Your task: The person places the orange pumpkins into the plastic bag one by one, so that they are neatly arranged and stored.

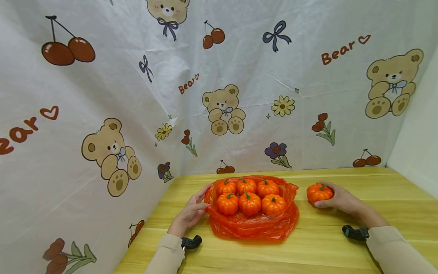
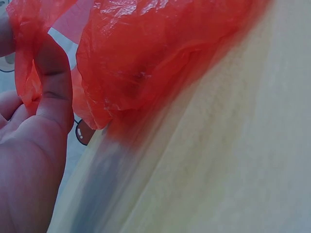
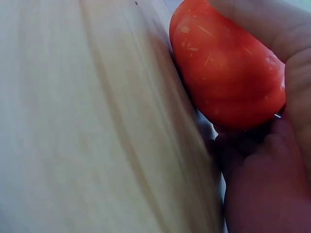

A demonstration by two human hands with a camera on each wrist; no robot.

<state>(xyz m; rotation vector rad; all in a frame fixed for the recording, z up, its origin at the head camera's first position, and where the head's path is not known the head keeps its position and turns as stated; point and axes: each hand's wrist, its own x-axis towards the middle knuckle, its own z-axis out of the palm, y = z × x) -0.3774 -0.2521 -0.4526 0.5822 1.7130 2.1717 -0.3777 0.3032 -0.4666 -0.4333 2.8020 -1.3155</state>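
A red plastic bag (image 1: 253, 231) stands on the table with its mouth wide, and several small orange pumpkins (image 1: 250, 204) with green stems sit inside in two rows. At its left edge my left hand (image 1: 191, 210) pinches the film; in the left wrist view, a strip of the bag (image 2: 141, 53) passes between thumb and fingers. To the right of the bag, my right hand (image 1: 343, 201) grips another orange pumpkin (image 1: 319, 194), its fingers behind and thumb in front. The right wrist view shows this pumpkin (image 3: 223, 68) close over the tabletop.
The light wooden table (image 1: 239, 258) runs back to a white cloth (image 1: 253, 144) printed with bears and cherries. The same cloth hangs along the left side. A plain white wall (image 1: 419, 144) rises at the right. Black wrist devices (image 1: 356, 233) sit at both sleeves.
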